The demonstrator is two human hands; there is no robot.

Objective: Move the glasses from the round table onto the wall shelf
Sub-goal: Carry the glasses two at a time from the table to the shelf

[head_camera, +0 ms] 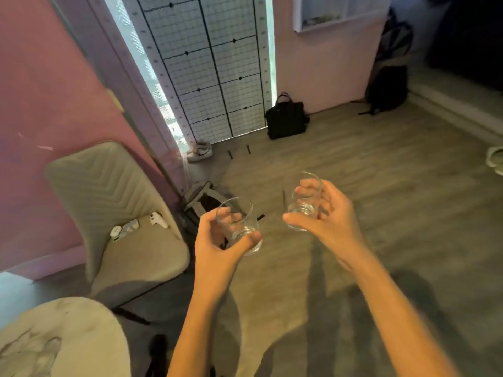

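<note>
I hold two clear drinking glasses over the wooden floor. My left hand (217, 240) is wrapped around one glass (239, 227), tilted with its mouth towards the window. My right hand (324, 216) grips the second glass (302, 200) a little higher and further right. The round marble-topped table (62, 338) lies behind at the bottom left. A white wall shelf (340, 12) hangs on the pink wall at the top right, well beyond both hands.
A beige padded chair (117, 213) with small white items on its seat stands left. A grey backpack (201, 200) lies by the chair. A black bag (287, 118) sits below the window grid, white shoes (200, 152) near it, dark backpacks (386, 85) in the right corner.
</note>
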